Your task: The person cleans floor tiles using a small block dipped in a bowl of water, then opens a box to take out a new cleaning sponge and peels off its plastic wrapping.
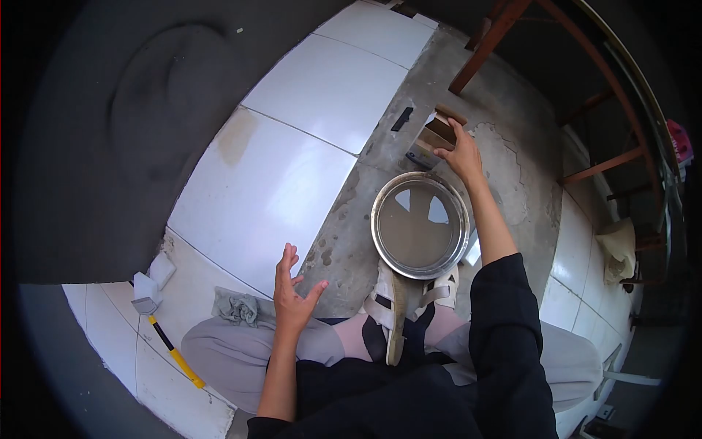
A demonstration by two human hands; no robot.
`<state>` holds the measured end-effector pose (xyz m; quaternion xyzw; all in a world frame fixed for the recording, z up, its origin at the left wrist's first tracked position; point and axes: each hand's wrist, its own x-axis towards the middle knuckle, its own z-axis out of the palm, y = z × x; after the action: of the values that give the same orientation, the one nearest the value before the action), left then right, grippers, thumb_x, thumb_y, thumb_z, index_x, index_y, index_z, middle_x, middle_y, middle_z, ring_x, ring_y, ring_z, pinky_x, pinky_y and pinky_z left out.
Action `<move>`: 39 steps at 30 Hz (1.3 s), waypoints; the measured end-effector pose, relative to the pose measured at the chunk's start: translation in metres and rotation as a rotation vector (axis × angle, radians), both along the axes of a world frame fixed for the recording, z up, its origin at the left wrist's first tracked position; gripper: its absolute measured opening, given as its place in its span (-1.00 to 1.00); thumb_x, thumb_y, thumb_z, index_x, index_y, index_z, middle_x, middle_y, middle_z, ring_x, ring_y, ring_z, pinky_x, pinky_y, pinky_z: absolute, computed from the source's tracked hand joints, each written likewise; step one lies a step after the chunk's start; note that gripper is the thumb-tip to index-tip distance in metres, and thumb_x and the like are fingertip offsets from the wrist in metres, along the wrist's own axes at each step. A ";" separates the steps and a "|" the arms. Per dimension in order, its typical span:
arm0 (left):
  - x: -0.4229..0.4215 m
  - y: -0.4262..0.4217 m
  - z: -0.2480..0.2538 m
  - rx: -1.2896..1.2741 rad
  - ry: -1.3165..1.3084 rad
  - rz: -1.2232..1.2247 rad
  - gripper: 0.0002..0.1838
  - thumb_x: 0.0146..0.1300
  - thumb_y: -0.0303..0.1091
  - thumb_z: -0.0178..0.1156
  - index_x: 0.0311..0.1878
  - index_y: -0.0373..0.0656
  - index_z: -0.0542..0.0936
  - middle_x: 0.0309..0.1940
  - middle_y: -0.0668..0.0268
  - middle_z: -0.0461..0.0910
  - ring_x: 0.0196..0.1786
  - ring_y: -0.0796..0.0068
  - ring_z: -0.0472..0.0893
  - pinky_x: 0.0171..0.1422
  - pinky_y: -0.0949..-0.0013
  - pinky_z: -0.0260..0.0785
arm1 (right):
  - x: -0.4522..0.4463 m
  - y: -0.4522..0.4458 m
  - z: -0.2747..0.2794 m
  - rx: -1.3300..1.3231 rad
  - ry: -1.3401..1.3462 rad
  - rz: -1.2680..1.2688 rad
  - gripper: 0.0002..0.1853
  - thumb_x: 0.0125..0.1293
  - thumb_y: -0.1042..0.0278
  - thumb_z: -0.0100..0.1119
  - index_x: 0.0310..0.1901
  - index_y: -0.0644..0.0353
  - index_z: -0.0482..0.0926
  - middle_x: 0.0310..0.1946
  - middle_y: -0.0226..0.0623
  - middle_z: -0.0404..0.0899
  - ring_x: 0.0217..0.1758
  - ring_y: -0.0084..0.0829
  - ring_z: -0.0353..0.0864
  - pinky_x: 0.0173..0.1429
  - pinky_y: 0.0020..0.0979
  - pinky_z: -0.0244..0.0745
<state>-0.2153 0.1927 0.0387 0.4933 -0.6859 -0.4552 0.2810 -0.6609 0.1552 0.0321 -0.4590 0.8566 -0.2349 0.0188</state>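
Note:
My right hand (463, 155) is over the right side of an open cardboard box (423, 150), with thumb and fingers apart. Whether the fingertips touch the box, I cannot tell. Just below it stands a round metal basin (420, 227) holding murky water with bright reflections. My left hand (292, 298) is raised above my lap, fingers spread and nothing in them. A crumpled grey cloth (238, 307) lies to its left. Beyond my feet's near side, a light sandal (387, 307) shows against the basin's lower edge.
A scraper with a yellow and black handle (175, 355) lies at left, near white blocks (159, 271). A black strip (402, 119) is on the concrete floor. Large white tiles (270, 175) run along the left. A reddish-brown frame (490, 44) stands upper right, with a pale bag (618, 245) below.

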 end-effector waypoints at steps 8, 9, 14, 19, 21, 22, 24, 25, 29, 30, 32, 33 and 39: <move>-0.002 -0.002 -0.003 0.003 -0.012 -0.008 0.00 -0.01 -0.42 0.45 0.50 -0.01 0.13 0.35 0.13 0.33 0.32 0.21 0.42 0.12 0.23 0.47 | -0.012 0.013 0.018 0.022 -0.102 0.022 -0.11 -0.17 0.08 0.57 0.30 0.00 0.42 0.08 -0.01 0.50 0.19 -0.03 0.49 0.24 -0.14 0.40; -0.001 -0.003 -0.004 -0.001 -0.004 0.004 -0.03 0.02 -0.44 0.42 0.50 -0.02 0.14 0.35 0.14 0.33 0.32 0.22 0.42 0.12 0.24 0.47 | -0.015 0.013 0.019 0.005 -0.134 0.015 -0.15 -0.15 0.08 0.56 0.27 0.01 0.46 0.08 -0.01 0.50 0.19 -0.04 0.49 0.25 -0.16 0.39; 0.010 -0.009 -0.004 0.001 0.035 0.104 -0.26 0.14 -0.53 0.26 0.43 -0.03 0.28 0.32 0.17 0.37 0.31 0.27 0.44 0.12 0.27 0.47 | -0.013 0.010 0.039 -0.042 -0.195 0.015 -0.43 -0.01 0.11 0.47 0.10 0.00 0.64 0.08 -0.06 0.58 0.20 -0.14 0.51 0.28 -0.24 0.37; 0.025 -0.017 -0.007 -0.007 0.039 0.209 -0.57 0.19 -0.57 0.16 0.17 -0.13 0.52 0.21 0.20 0.47 0.21 0.31 0.51 0.13 0.29 0.45 | 0.004 0.010 0.067 -0.002 -0.243 0.001 -0.57 0.08 0.14 0.39 0.02 0.01 0.69 -0.04 -0.13 0.67 0.08 -0.19 0.62 0.21 -0.29 0.40; 0.031 -0.019 -0.003 -0.015 -0.011 0.231 -0.65 0.21 -0.55 0.15 0.08 -0.12 0.57 0.15 0.23 0.51 0.16 0.32 0.54 0.13 0.29 0.44 | 0.008 0.010 0.071 0.007 -0.221 0.018 -0.64 0.10 0.16 0.37 -0.04 0.03 0.72 -0.08 -0.13 0.68 0.03 -0.20 0.64 0.17 -0.30 0.42; 0.035 -0.021 0.001 -0.030 -0.062 0.228 -0.67 0.21 -0.55 0.15 0.06 -0.12 0.58 0.12 0.24 0.53 0.14 0.32 0.55 0.14 0.29 0.43 | 0.008 0.011 0.072 0.019 -0.236 0.023 -0.65 0.10 0.16 0.37 -0.06 0.03 0.72 -0.09 -0.12 0.69 0.03 -0.20 0.64 0.17 -0.30 0.42; 0.050 -0.026 0.005 -0.049 -0.140 0.256 -0.70 0.21 -0.53 0.15 0.02 -0.12 0.60 0.07 0.26 0.56 0.12 0.32 0.55 0.14 0.28 0.42 | 0.006 0.010 0.074 0.048 -0.243 0.039 -0.69 0.09 0.18 0.36 -0.11 0.03 0.74 -0.07 -0.12 0.68 0.06 -0.20 0.62 0.17 -0.30 0.42; 0.060 -0.029 0.005 -0.052 -0.166 0.284 -0.71 0.21 -0.53 0.15 0.01 -0.12 0.60 0.05 0.26 0.57 0.11 0.32 0.56 0.15 0.27 0.41 | 0.007 0.010 0.073 0.029 -0.213 0.045 -0.69 0.09 0.18 0.36 -0.11 0.03 0.74 -0.07 -0.13 0.67 0.07 -0.20 0.62 0.17 -0.30 0.42; 0.086 -0.033 0.012 -0.046 -0.216 0.368 -0.71 0.20 -0.51 0.17 0.01 -0.14 0.60 0.01 0.26 0.59 0.09 0.31 0.55 0.16 0.25 0.38 | 0.013 0.018 0.080 -0.035 -0.092 0.056 -0.71 0.09 0.20 0.34 -0.12 0.02 0.74 -0.04 -0.12 0.66 0.10 -0.19 0.59 0.17 -0.27 0.42; 0.091 -0.033 0.014 -0.051 -0.224 0.367 -0.71 0.20 -0.51 0.17 0.01 -0.15 0.60 0.01 0.26 0.59 0.09 0.31 0.55 0.17 0.25 0.37 | 0.013 0.021 0.084 -0.048 -0.062 0.053 -0.72 0.10 0.20 0.34 -0.13 0.02 0.73 -0.03 -0.11 0.65 0.11 -0.19 0.58 0.17 -0.26 0.42; 0.097 -0.030 0.017 -0.052 -0.227 0.356 -0.70 0.20 -0.50 0.18 0.02 -0.16 0.59 0.00 0.26 0.59 0.10 0.31 0.54 0.18 0.24 0.35 | 0.011 0.032 0.097 0.017 -0.010 0.034 -0.72 0.11 0.21 0.32 -0.14 0.05 0.73 -0.07 -0.08 0.66 0.08 -0.16 0.60 0.15 -0.26 0.43; 0.101 -0.029 0.019 -0.062 -0.251 0.339 -0.71 0.20 -0.50 0.18 0.02 -0.16 0.59 0.00 0.26 0.59 0.10 0.31 0.53 0.18 0.24 0.34 | 0.006 0.038 0.104 0.051 0.018 0.024 -0.73 0.12 0.22 0.30 -0.14 0.07 0.72 -0.10 -0.07 0.66 0.07 -0.15 0.60 0.14 -0.26 0.44; 0.121 -0.026 0.011 -0.037 -0.275 0.331 -0.71 0.20 -0.48 0.18 0.02 -0.17 0.59 0.01 0.25 0.59 0.10 0.30 0.53 0.21 0.24 0.30 | -0.060 0.129 0.048 0.858 0.186 0.092 -0.66 0.14 0.13 0.35 -0.22 0.26 0.64 -0.28 0.00 0.68 -0.23 -0.10 0.70 -0.08 -0.12 0.59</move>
<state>-0.0946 0.1664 0.0502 0.6514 -0.6358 -0.3184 0.2646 -0.7211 0.2842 0.0802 -0.4664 0.8534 0.1854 0.1409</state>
